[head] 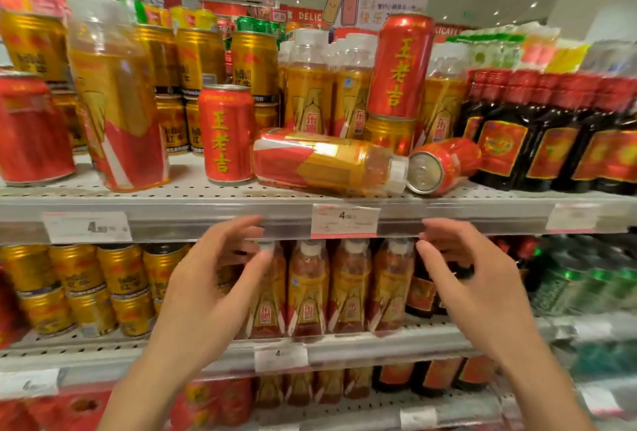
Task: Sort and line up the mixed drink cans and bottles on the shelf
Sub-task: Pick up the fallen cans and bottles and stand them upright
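While both hands hover below the shelf edge [193,204], neither holds anything: the left hand [213,279] at lower centre and the right hand [482,279] to its right have loosely curled fingers, each grip apart. On the shelf at mid-frame, a yellow-and-red bottle [324,163] lies on its side, cap pointing right, touching a toppled red can [443,167]. Left of the bottle a short red can [227,132] stands upright. A tall red can [401,65] stands atop a gold can [389,134] among upright bottles behind. At upper left another bottle [117,103] leans, blurred, before stacked gold cans [200,58]. Dark bottles [551,141] fill the right.
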